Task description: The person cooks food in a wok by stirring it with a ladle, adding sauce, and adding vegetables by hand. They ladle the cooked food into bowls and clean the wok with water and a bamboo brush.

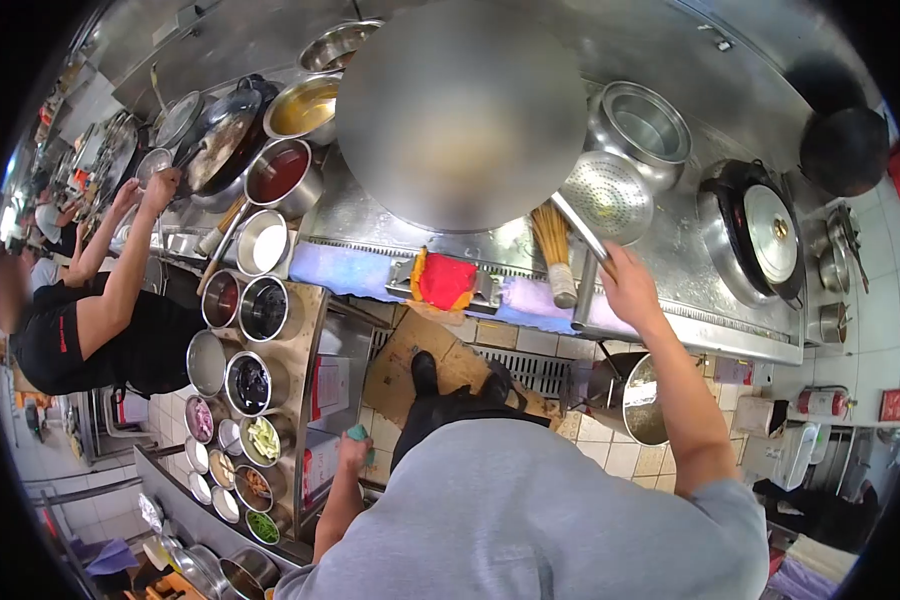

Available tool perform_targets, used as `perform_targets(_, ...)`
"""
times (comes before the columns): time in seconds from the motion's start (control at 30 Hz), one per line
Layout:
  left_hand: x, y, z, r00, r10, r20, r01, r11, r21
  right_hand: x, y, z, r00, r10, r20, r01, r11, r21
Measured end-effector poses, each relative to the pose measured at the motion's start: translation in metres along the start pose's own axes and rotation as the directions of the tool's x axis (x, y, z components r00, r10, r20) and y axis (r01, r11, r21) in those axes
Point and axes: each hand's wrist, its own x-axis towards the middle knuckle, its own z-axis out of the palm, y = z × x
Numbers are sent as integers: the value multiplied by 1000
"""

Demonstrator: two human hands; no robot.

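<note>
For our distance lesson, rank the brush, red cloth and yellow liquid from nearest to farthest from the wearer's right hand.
From the right hand:
1. Brush, just left.
2. Red cloth, farther left.
3. Yellow liquid, far left.

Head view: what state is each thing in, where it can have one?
Right hand: closed round metal handle
Left hand: gripping green item
Big round lid: on, knob up
Red sauce pot: uncovered, sauce inside
Yellow liquid pot: uncovered, part-filled
Chopped greens bowl: uncovered, greens inside
Floor pot: uncovered, tilted
Blurred area at handle's far end: cannot tell
</note>
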Motion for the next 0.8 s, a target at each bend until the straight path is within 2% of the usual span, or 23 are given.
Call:
perform_targets(0.07,23,33,-2,995,74,74,-64,990,-130,-18,-3,5,999,-27,29,26,998,49)
perform_targets(0.1,29,64,-5,984,134,114,-107,971,-214,-24,-17,-1,990,116,85,-126,984,125)
perform_targets(0.13,34,96,-6,964,181,194,-92,914,-395,-27,-30,-4,958,250,145,-274,943,189)
perform_targets(0.17,38,128,-8,934,242,263,-57,828,-557,-31,-40,0,957,256,140,-279,942,187)
perform_targets(0.23,41,199,-19,844,263,466,120,755,-644,-34,-63,7,914,349,207,-405,755,516)
perform_targets(0.27,44,230,-25,784,261,563,196,756,-624,-33,-75,12,912,359,200,-410,753,515)
perform_targets(0.3,49,258,-29,712,260,652,267,758,-594,-32,-86,20,883,259,392,-455,265,850)
perform_targets(0.33,57,282,-29,647,333,686,231,771,-593,-30,-98,29,876,61,478,-435,-328,839)
perform_targets(0.37,61,300,-28,574,396,717,197,783,-590,-22,-108,48,868,178,464,-437,-170,883)
perform_targets(0.4,58,316,-28,563,395,726,195,790,-581,-16,-115,55,869,192,457,-428,-173,887)
perform_targets(0.43,53,334,-30,544,420,726,113,821,-560,-8,-122,60,864,307,399,-453,126,883)
perform_targets(0.47,53,345,-32,527,444,724,30,842,-538,-1,-128,63,864,396,312,-469,407,783)
perform_targets(0.5,55,348,-34,522,447,727,23,844,-535,-1,-133,63,859,402,317,-467,362,807)
perform_targets(0.53,61,352,-36,440,444,780,-62,882,-467,-3,-136,65,856,421,301,-461,358,812)
perform_targets(0.57,62,352,-36,368,430,824,-146,902,-406,-8,-130,66,860,452,236,-439,419,795)
perform_targets(0.6,70,345,-32,360,433,826,-154,901,-405,-15,-120,69,863,476,170,-416,479,773)
perform_targets(0.63,83,331,-22,369,420,829,-357,888,-291,-25,-96,86,884,450,-124,-326,785,526)
perform_targets(0.67,92,316,-17,382,410,828,-540,826,-160,-38,-88,85,851,491,-187,-355,799,485)
perform_targets(0.73,92,291,-16,473,521,711,-764,644,36,-63,-71,81,804,537,-256,-433,823,367)
perform_targets(0.77,101,274,-13,475,501,723,-786,611,93,-77,-60,80,798,545,-258,-475,832,287)
perform_targets(0.8,117,253,-10,482,481,732,-803,577,150,-94,-36,90,787,551,-277,-473,828,302)
